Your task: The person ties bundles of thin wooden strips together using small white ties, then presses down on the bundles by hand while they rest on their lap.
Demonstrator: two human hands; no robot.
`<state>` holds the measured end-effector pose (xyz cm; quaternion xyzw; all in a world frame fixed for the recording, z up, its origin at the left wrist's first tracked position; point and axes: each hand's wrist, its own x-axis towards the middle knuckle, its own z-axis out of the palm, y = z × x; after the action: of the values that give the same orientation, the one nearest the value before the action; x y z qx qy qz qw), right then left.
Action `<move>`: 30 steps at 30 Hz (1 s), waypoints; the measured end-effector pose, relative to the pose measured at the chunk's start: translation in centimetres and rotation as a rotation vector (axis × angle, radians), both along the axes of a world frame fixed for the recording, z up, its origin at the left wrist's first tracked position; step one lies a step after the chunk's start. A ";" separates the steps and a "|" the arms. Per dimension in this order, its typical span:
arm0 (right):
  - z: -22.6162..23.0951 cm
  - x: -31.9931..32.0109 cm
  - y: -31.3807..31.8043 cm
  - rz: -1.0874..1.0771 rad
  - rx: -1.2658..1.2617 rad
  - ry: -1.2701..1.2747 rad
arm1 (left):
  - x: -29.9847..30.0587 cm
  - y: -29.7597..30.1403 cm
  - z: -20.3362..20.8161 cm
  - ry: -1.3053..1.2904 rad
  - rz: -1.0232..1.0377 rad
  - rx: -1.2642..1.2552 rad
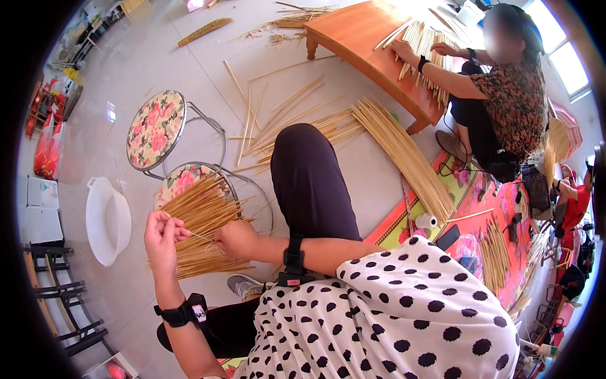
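Fine golden straw stalks (201,205) fan out in a bundle over a floral round stool at my left knee. My left hand (165,235) pinches one end of a single thin stalk (201,237), just left of the bundle. Closed around the other part of that stalk, my right hand (237,240) sits against the bundle's right side. The stalk runs taut between the two hands. Part of the bundle lies behind my hands, and the fingertips of my right hand are hidden.
Another floral stool (156,131) stands beyond the bundle, with a white tub (108,221) to the left. Long pale stalks (404,161) lie on the floor and mat. At the orange table (360,31), a co-worker (514,101) handles stalks. A phone (448,237) and thread spool (426,221) lie right.
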<state>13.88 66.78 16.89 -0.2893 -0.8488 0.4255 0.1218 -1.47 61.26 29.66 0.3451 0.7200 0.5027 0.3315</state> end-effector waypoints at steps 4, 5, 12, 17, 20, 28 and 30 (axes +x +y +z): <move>0.3 0.1 -0.2 0.021 0.016 0.011 | -0.1 -2.6 -0.1 0.136 -0.055 -0.095; 0.5 0.0 -0.3 0.032 0.017 0.010 | -0.1 -3.0 0.0 0.163 -0.042 -0.114; 0.7 0.3 -0.1 0.054 0.059 0.004 | 0.6 -2.6 -0.3 0.092 -0.083 -0.139; 0.7 0.3 0.0 0.041 0.087 0.011 | 1.5 -2.3 -1.5 0.033 -0.131 -0.137; 0.4 0.1 -0.3 0.028 0.111 0.020 | 0.6 -2.3 -2.0 -0.034 -0.063 -0.155; 1.9 1.0 0.3 0.045 0.017 0.069 | 0.1 0.1 -1.1 0.112 -0.209 -0.101; 2.7 1.5 0.5 0.078 0.040 0.144 | 0.3 0.5 -1.3 0.043 -0.183 0.005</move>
<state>15.38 67.32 19.59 -0.2221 -0.8568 0.4327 0.1715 -1.21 61.74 28.41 0.4207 0.6913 0.4645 0.3596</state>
